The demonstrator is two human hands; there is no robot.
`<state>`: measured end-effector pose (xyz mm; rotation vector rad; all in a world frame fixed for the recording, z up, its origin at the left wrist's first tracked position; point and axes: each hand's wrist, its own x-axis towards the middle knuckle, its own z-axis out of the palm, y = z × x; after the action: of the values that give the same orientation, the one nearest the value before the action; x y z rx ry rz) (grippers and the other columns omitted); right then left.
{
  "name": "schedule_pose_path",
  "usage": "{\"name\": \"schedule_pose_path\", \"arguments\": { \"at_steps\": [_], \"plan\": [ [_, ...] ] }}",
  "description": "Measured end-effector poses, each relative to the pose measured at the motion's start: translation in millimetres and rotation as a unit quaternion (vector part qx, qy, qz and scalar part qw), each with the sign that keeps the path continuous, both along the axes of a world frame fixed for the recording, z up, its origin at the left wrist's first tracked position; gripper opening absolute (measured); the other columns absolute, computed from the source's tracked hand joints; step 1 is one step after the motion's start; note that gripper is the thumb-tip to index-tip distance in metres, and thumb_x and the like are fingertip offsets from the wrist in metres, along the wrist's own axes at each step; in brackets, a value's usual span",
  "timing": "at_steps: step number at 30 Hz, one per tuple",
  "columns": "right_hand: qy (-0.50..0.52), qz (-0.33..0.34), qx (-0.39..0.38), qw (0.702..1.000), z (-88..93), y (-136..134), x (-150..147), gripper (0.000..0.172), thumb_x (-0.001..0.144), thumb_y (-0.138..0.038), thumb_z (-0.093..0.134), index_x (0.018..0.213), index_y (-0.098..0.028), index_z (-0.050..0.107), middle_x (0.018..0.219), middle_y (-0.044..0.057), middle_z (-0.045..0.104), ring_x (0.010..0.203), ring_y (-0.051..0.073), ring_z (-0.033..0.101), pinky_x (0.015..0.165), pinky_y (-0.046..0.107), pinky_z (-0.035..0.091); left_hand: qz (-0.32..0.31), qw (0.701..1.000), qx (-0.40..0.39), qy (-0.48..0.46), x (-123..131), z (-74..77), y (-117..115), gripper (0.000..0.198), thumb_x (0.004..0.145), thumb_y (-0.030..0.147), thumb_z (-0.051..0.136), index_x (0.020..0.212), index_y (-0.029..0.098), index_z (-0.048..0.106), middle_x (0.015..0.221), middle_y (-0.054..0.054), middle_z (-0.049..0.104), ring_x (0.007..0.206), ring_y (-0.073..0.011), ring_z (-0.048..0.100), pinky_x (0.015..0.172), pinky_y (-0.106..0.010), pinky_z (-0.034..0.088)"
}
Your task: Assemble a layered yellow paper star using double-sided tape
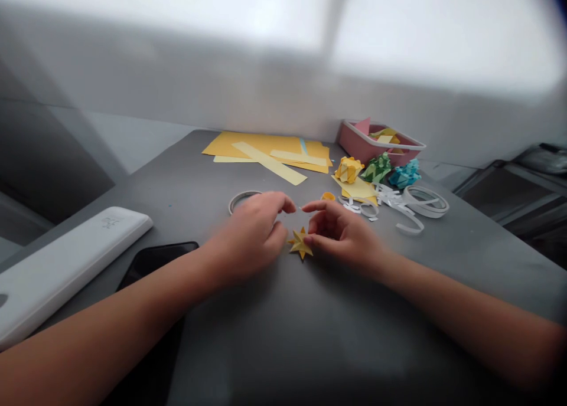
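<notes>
A small yellow folded-paper star, with pale and darker yellow points, is between my hands just above or on the grey table. My right hand has its thumb tip on the star's right side, its other fingers curled behind and its index finger stretched out to the left. My left hand is at the star's left, with thumb and index finger apart and nothing visible between them; its other fingers are hidden. A roll of tape lies partly behind my left hand. Past my right hand is a small orange-yellow ring-shaped piece.
Yellow paper sheets and strips lie at the back. Yellow, green and blue folded-paper pieces stand before a pink basket. White strips and a tape roll are at right. At left are a white power bank and a black phone.
</notes>
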<state>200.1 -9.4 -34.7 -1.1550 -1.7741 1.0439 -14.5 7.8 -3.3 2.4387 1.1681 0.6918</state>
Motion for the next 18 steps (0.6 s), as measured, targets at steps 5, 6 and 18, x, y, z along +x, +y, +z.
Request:
{"name": "schedule_pose_path", "arguments": {
  "at_steps": [5, 6, 18],
  "plan": [
    [0.131, -0.023, 0.009, 0.991, 6.6, -3, -4, 0.041, 0.077, -0.024, 0.077, 0.113, -0.021, 0.057, 0.077, -0.003, 0.065, 0.074, 0.012, 0.064, 0.070, 0.027, 0.054, -0.038, 0.957, -0.247, -0.145, 6, -0.9, -5, 0.035, 0.087, 0.041, 0.063, 0.111, 0.017, 0.054, 0.114, -0.011, 0.064, 0.108, -0.0251, 0.063, 0.095, -0.042, 0.050],
    [0.139, -0.023, 0.015, 0.990, 7.7, -4, -5, 0.040, 0.078, -0.023, 0.078, 0.113, -0.021, 0.057, 0.077, -0.003, 0.065, 0.074, 0.012, 0.064, 0.070, 0.026, 0.054, -0.047, 0.946, -0.278, -0.161, 6, -1.5, -4, 0.033, 0.086, 0.038, 0.064, 0.109, 0.017, 0.053, 0.111, -0.010, 0.065, 0.106, -0.0242, 0.065, 0.093, -0.040, 0.051],
    [0.084, -0.131, 0.137, 0.978, 14.2, -6, 2, 0.015, 0.084, -0.035, 0.076, 0.085, -0.021, 0.069, 0.076, 0.000, 0.067, 0.066, 0.013, 0.064, 0.061, 0.027, 0.053, 0.046, 0.885, -0.376, -0.272, 11, 14.4, -8, 0.026, 0.078, 0.025, 0.070, 0.100, 0.019, 0.057, 0.089, 0.000, 0.068, 0.086, -0.0152, 0.065, 0.078, -0.030, 0.046]
  ]
}}
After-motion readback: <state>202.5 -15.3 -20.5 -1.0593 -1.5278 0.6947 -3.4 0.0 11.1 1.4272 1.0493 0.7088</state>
